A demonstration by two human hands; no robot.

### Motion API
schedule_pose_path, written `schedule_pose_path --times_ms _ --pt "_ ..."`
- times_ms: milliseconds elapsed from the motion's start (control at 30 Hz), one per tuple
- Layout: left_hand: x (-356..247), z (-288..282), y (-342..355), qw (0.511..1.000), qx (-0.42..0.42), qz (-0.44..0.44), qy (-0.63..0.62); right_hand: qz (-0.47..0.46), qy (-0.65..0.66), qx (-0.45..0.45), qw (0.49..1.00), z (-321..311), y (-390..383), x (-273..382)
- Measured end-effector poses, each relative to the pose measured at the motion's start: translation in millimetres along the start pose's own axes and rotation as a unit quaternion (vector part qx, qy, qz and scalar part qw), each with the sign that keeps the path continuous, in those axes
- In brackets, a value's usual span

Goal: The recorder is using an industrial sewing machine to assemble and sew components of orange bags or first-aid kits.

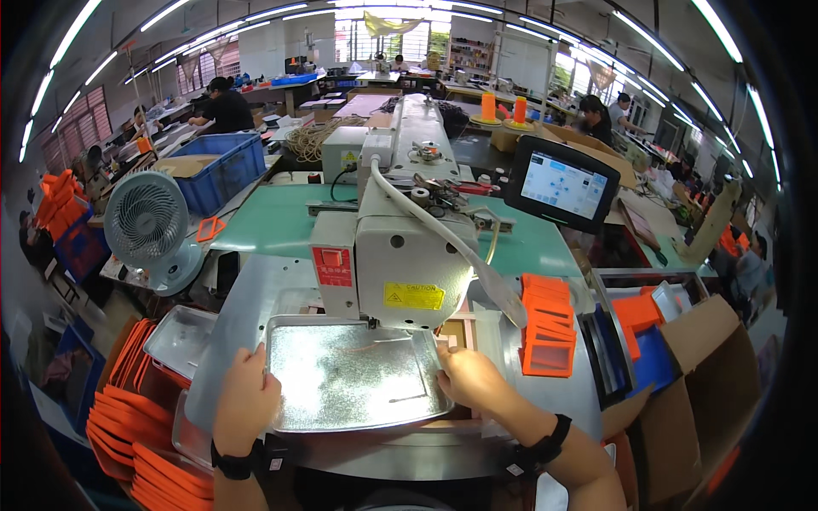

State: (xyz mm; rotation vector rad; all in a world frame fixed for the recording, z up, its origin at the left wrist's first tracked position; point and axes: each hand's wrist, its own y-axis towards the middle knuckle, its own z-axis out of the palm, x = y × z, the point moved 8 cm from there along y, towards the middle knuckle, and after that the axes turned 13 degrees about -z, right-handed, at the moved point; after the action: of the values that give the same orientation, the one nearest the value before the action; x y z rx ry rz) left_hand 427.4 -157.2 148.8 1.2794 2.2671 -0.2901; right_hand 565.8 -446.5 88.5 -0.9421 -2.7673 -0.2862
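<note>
The left hand (247, 393) clamps the tray (354, 373) at its 9 o'clock edge, fingers curled over the rim. The right hand (467, 379) presses on the 3 o'clock edge, fingers together and bent onto the rim. The tray is a shiny metal plate with a raised lip; it lies flat on the steel surface (247, 294), its far edge tucked under the head of the sewing machine (400, 247).

At 3 o'clock from the tray stands a stack of orange frames (547, 328), just beside the right hand. At 9 o'clock, off the surface's edge, a second metal tray (179, 341) rests over orange sheets (141, 426). A touch screen (562, 183) sits at 1 o'clock, a small fan (146, 223) at 10 o'clock.

The step in hand looks like seating the tray beneath the machine head. The next move seems to call for both hands guiding it evenly, edges square to the head, fingers well away from the needle zone, which the head hides.
</note>
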Motion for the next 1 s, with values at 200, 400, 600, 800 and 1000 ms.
schedule_pose_path --times_ms 200,400,600,800,1000 --pt "-25.7 -22.2 -44.2 0.925 0.053 0.036 -0.375 -0.057 0.079 -0.011 0.995 13.0 23.8 -7.1" --pt "-82.4 -0.4 -71.0 0.814 0.048 0.092 -0.571 -0.090 0.137 -0.054 0.985 1.6 22.1 -9.3" --pt "-24.6 5.1 -79.1 0.698 0.006 0.163 -0.697 0.023 0.314 -0.106 0.943 18.5 22.2 29.6" --pt "55.2 41.5 -88.6 0.823 -0.058 -0.087 -0.559 -0.189 0.262 -0.109 0.940 23.0 20.6 89.0" --pt "88.6 7.2 -87.8 0.754 -0.141 -0.170 -0.619 -0.166 0.135 -0.208 0.954 -18.8 15.3 94.4"
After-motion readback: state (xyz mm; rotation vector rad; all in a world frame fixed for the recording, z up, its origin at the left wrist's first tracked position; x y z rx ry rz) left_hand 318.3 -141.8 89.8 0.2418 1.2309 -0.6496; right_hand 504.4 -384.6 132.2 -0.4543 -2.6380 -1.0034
